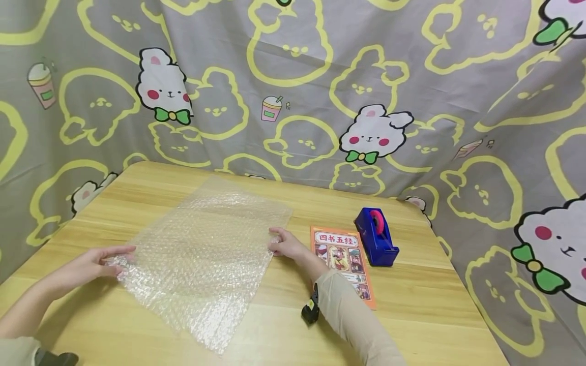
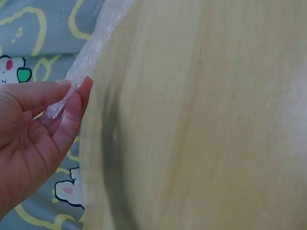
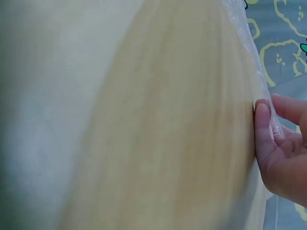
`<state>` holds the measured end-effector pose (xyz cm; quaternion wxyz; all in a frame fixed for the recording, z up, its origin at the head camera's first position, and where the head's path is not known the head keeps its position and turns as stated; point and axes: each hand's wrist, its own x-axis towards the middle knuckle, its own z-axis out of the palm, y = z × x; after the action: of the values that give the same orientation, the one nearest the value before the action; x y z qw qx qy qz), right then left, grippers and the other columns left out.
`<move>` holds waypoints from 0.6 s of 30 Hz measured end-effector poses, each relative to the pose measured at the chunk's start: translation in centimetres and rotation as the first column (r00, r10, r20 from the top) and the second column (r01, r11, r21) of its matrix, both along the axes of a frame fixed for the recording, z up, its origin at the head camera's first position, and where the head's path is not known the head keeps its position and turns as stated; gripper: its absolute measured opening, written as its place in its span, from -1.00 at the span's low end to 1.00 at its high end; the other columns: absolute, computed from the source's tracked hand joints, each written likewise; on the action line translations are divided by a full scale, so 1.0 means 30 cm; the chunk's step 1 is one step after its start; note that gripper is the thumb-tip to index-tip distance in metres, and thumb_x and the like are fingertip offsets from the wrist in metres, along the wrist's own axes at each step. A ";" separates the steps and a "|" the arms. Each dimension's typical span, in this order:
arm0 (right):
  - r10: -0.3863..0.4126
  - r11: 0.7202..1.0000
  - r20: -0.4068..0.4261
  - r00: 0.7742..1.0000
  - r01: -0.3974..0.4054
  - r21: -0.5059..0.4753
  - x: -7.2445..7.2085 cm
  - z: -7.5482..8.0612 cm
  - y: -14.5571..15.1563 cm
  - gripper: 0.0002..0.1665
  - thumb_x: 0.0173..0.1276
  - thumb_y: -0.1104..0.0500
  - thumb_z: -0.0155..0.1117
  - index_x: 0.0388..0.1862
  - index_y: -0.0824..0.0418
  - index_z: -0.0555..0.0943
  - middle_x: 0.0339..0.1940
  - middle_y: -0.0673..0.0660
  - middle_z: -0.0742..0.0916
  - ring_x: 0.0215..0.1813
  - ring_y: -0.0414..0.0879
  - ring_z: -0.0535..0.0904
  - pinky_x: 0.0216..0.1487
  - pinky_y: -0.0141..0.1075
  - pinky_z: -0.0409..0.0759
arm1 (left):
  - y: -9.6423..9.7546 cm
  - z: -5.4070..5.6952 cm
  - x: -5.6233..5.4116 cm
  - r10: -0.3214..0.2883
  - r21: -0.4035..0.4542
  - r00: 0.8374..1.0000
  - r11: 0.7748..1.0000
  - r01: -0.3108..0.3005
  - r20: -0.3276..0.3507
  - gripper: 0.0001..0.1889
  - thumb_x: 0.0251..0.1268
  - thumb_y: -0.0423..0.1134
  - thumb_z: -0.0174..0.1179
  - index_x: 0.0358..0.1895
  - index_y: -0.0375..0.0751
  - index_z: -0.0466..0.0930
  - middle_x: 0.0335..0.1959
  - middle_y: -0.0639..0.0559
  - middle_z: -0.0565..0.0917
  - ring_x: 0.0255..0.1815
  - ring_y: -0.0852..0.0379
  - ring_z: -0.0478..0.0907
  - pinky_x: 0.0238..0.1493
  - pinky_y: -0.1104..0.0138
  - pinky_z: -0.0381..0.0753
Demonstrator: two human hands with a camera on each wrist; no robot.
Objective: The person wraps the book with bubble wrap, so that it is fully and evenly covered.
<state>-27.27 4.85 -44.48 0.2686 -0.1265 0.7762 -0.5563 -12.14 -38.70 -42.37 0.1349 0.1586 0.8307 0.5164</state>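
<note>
A clear sheet of bubble wrap (image 1: 197, 249) spreads at a slant over the left and middle of the wooden table. My left hand (image 1: 103, 262) pinches its left corner between thumb and fingers, and the left wrist view shows the wrap (image 2: 86, 62) running up from that pinch. At the sheet's right edge, my right hand (image 1: 288, 245) grips the wrap; in the right wrist view, the thin edge (image 3: 254, 57) passes between thumb and fingers. Right of that hand lies an orange booklet (image 1: 339, 254), partly hidden by my right forearm.
Behind the booklet's right side stands a blue tape dispenser (image 1: 377, 239) with a pink roll (image 1: 377, 222). The wooden table (image 1: 426, 305) ends against a grey patterned curtain (image 1: 293, 137) at the back and sides. A black wrist device (image 1: 311, 307) hangs at my right sleeve.
</note>
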 end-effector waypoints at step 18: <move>-0.031 0.998 0.068 0.997 0.034 -0.044 0.046 0.014 0.021 -0.29 0.24 0.41 0.12 0.37 0.32 0.14 -0.43 0.05 0.50 -0.41 -0.21 0.50 -0.24 -0.41 0.59 | 0.005 -0.003 -0.025 0.079 -0.106 0.996 0.991 -0.083 -0.042 -0.46 0.22 -0.42 0.05 0.22 -0.61 0.16 -0.05 0.71 0.34 -0.10 0.58 0.38 -0.22 0.58 0.44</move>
<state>-25.88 5.49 -44.05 0.2826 -0.1008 0.7558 -0.5820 -12.87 -38.54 -42.45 0.1063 0.1269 0.8656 0.4727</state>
